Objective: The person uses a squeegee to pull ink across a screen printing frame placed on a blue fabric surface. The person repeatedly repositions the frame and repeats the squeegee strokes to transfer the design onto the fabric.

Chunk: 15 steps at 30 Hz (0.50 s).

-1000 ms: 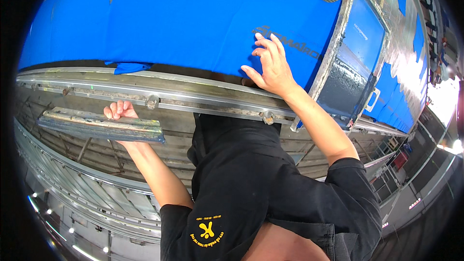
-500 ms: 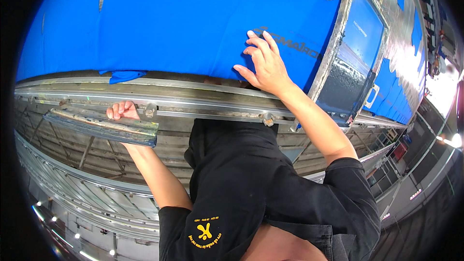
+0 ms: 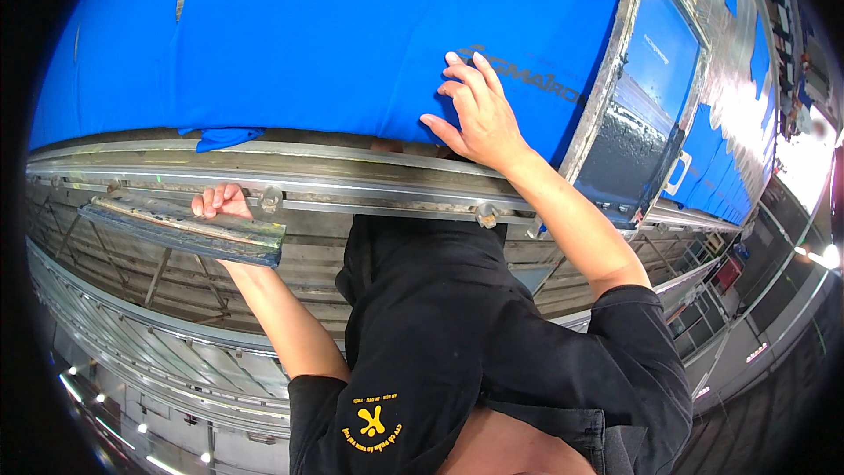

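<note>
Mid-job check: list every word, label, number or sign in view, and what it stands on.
Dark lettering on the blue fabric, by the right hand: wording not copied here.
Small white lettering on the framed panel: too small to read surely.
Yellow print on the black shirt: an emblem with small lettering around it, wording not copied here.

Frame left: long bar [image 3: 183, 230] hid part of the left hand [image 3: 221, 201] | Top: edge cropped blue cloth [image 3: 299, 44] | Right: white glare [image 3: 807, 163] swallowed detail

Blue cloth [image 3: 290, 44] looks matt, mostly smooth from here. Long bar [image 3: 180, 230] looks rough, crusted; rail [image 3: 378, 196] shiny metal, dark ink [image 3: 626, 163] on framed screen [image 3: 608, 62] glossy.
</note>
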Each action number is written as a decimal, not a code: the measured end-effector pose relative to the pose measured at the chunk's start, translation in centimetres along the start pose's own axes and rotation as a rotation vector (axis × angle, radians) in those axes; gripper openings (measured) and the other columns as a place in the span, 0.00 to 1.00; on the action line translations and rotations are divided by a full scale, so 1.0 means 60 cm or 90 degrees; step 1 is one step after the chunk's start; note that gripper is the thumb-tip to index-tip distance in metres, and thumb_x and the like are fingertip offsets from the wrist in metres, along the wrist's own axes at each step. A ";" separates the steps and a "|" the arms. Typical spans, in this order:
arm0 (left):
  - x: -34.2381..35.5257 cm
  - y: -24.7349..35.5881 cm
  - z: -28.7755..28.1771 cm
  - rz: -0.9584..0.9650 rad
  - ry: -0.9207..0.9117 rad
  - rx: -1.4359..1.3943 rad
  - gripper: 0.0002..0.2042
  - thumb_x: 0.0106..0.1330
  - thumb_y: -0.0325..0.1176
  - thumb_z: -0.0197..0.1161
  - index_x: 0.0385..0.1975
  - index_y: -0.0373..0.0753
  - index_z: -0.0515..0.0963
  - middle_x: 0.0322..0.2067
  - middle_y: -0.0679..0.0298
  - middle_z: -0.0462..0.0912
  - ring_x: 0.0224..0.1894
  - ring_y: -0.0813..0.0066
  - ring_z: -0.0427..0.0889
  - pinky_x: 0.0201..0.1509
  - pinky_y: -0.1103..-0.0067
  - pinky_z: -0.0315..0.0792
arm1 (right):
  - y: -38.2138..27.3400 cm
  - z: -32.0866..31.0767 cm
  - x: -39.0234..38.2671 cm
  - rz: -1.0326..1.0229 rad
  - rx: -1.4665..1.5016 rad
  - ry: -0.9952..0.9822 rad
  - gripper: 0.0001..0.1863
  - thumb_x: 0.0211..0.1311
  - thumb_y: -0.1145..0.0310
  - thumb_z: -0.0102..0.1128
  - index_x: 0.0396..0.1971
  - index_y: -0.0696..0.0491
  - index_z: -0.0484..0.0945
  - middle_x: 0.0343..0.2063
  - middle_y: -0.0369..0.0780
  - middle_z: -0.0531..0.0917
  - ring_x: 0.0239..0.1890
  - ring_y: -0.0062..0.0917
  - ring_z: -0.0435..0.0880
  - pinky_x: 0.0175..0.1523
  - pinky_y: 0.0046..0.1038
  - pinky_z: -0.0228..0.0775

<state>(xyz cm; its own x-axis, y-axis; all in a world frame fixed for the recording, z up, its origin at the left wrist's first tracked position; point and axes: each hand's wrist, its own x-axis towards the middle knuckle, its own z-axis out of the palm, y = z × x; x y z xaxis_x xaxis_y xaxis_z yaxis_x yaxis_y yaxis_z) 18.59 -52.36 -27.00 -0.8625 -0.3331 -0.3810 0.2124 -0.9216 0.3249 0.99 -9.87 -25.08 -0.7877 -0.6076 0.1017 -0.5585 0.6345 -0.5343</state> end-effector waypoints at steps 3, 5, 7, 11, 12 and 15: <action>-0.001 0.000 0.004 0.013 0.006 0.011 0.08 0.73 0.30 0.59 0.30 0.39 0.79 0.25 0.65 0.79 0.37 0.67 0.79 0.54 0.71 0.70 | 0.001 0.001 -0.002 0.004 -0.001 -0.001 0.25 0.60 0.55 0.78 0.47 0.55 0.77 0.55 0.48 0.80 0.68 0.40 0.76 0.77 0.52 0.60; -0.002 -0.003 0.011 0.016 0.008 0.014 0.08 0.73 0.30 0.59 0.30 0.39 0.79 0.25 0.65 0.79 0.37 0.68 0.79 0.54 0.71 0.70 | 0.003 0.001 -0.004 0.002 -0.006 -0.001 0.25 0.60 0.55 0.78 0.47 0.55 0.77 0.55 0.48 0.80 0.68 0.40 0.76 0.77 0.52 0.60; -0.003 -0.004 0.016 0.019 0.021 0.015 0.08 0.73 0.30 0.59 0.30 0.39 0.79 0.25 0.65 0.79 0.37 0.68 0.79 0.53 0.70 0.70 | 0.002 -0.001 -0.005 0.002 -0.011 -0.002 0.25 0.60 0.54 0.78 0.47 0.54 0.77 0.55 0.48 0.81 0.68 0.40 0.76 0.77 0.52 0.59; -0.007 0.001 0.018 0.029 0.056 0.010 0.08 0.73 0.30 0.59 0.29 0.39 0.78 0.24 0.64 0.78 0.35 0.66 0.77 0.53 0.70 0.70 | 0.002 -0.013 -0.018 0.025 -0.022 -0.003 0.25 0.61 0.54 0.77 0.48 0.54 0.77 0.54 0.47 0.81 0.68 0.41 0.76 0.77 0.53 0.58; -0.008 0.001 0.021 0.034 0.063 0.010 0.08 0.73 0.30 0.59 0.29 0.38 0.78 0.24 0.63 0.77 0.34 0.66 0.77 0.53 0.70 0.70 | 0.003 -0.019 -0.022 0.026 -0.024 0.003 0.25 0.61 0.54 0.77 0.47 0.54 0.78 0.53 0.47 0.81 0.68 0.41 0.76 0.77 0.53 0.58; -0.012 -0.001 0.032 0.048 0.082 0.010 0.08 0.73 0.30 0.58 0.29 0.38 0.77 0.23 0.63 0.76 0.33 0.65 0.75 0.53 0.69 0.70 | 0.001 -0.041 -0.036 0.040 -0.025 0.022 0.24 0.60 0.54 0.77 0.46 0.54 0.79 0.51 0.46 0.81 0.67 0.41 0.77 0.76 0.52 0.59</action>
<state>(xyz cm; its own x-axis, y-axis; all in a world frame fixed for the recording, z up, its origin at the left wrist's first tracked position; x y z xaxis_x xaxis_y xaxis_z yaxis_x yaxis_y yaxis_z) 18.31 -51.65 -25.09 -0.7786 -0.4243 -0.4624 0.2659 -0.8904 0.3693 2.03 -7.36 -23.29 -0.8300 -0.5492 0.0977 -0.5163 0.6899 -0.5075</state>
